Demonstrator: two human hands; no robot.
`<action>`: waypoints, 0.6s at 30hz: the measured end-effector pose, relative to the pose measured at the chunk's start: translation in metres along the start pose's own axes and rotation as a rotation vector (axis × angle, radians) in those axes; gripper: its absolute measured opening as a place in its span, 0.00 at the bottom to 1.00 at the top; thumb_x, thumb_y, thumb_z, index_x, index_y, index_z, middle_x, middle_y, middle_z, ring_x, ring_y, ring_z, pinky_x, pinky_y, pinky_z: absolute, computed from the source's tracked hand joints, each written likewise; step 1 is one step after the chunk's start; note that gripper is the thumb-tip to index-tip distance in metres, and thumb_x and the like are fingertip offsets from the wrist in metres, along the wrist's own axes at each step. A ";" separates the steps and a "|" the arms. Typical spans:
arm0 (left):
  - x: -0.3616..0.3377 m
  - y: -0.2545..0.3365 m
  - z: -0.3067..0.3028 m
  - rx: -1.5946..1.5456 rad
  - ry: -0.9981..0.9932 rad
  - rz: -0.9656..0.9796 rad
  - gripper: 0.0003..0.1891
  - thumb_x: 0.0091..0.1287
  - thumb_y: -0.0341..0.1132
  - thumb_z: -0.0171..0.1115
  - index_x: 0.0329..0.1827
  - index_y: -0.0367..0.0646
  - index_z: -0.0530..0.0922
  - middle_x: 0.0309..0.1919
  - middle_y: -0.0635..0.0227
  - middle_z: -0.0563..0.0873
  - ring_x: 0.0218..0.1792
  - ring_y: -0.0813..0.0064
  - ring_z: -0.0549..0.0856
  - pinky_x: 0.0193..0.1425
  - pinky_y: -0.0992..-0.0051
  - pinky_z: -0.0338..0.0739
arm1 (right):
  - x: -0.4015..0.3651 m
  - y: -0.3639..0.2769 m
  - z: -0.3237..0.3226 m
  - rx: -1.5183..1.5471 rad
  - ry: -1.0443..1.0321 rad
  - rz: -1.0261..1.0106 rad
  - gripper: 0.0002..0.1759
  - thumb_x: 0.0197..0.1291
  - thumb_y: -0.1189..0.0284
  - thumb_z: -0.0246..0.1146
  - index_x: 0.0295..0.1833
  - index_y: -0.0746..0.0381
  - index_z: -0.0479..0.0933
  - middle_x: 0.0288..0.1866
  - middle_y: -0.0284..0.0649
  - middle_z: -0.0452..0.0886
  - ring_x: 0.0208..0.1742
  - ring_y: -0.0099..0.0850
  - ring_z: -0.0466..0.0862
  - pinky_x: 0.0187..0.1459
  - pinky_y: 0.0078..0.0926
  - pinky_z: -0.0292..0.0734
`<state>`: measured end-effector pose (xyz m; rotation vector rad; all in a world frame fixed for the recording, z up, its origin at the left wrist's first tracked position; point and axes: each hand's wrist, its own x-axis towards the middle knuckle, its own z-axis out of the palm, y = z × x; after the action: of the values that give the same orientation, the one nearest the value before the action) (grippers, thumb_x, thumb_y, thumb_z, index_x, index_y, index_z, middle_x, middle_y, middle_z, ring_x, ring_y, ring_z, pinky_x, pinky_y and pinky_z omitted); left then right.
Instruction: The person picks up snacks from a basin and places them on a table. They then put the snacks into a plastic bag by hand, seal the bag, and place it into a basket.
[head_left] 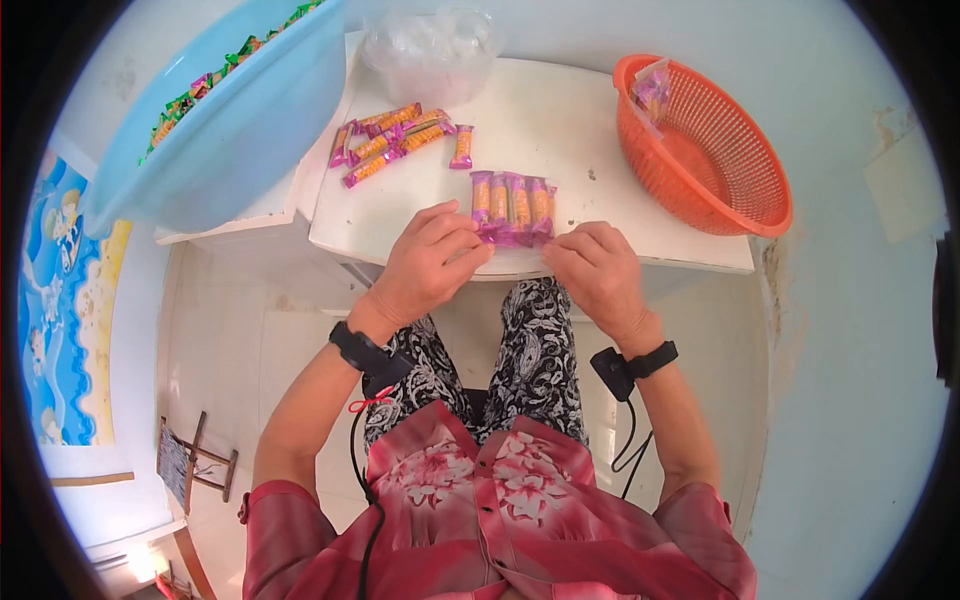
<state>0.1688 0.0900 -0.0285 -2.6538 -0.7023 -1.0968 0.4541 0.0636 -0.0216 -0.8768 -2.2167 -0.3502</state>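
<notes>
A row of several small purple-and-orange wrapped snack sticks lies side by side at the table's front edge, in what looks like a clear plastic bag. My left hand has its fingers closed at the bag's near left corner. Across from it, my right hand pinches the near right corner. Beyond my left hand is a loose pile of the same wrapped sticks, with a single stick just right of the pile.
A white table carries everything here. At the left stands a large light-blue basin with green and purple wrapped pieces. An orange basket at the right holds a filled packet. Clear plastic bags sit at the back.
</notes>
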 end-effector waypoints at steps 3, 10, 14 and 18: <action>-0.001 0.003 -0.001 0.008 0.004 -0.016 0.13 0.60 0.26 0.75 0.49 0.43 0.91 0.42 0.71 0.89 0.54 0.66 0.87 0.72 0.54 0.83 | -0.002 -0.002 0.001 -0.007 -0.007 0.008 0.14 0.52 0.75 0.75 0.46 0.56 0.86 0.46 0.30 0.87 0.52 0.35 0.85 0.49 0.37 0.82; -0.003 0.004 0.002 -0.028 -0.003 -0.046 0.15 0.58 0.24 0.75 0.49 0.41 0.90 0.42 0.68 0.89 0.54 0.65 0.87 0.71 0.55 0.84 | -0.007 -0.004 0.005 0.001 -0.028 0.021 0.13 0.54 0.74 0.75 0.47 0.56 0.86 0.46 0.29 0.87 0.53 0.34 0.85 0.51 0.37 0.81; 0.000 0.004 -0.002 -0.024 0.002 -0.038 0.14 0.58 0.23 0.74 0.49 0.40 0.90 0.42 0.67 0.89 0.54 0.64 0.87 0.71 0.55 0.84 | -0.008 -0.005 0.003 -0.003 -0.032 0.045 0.16 0.55 0.69 0.78 0.49 0.56 0.86 0.49 0.29 0.87 0.55 0.35 0.84 0.55 0.39 0.78; 0.009 0.006 -0.005 -0.043 0.028 -0.071 0.13 0.59 0.23 0.74 0.47 0.40 0.89 0.42 0.65 0.89 0.55 0.61 0.87 0.71 0.54 0.83 | 0.015 -0.022 -0.012 0.038 0.031 0.104 0.20 0.55 0.65 0.80 0.54 0.54 0.86 0.52 0.29 0.87 0.57 0.35 0.83 0.56 0.40 0.76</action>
<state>0.1737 0.0857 -0.0185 -2.6627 -0.7813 -1.1781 0.4382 0.0491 -0.0023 -0.9557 -2.1326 -0.2699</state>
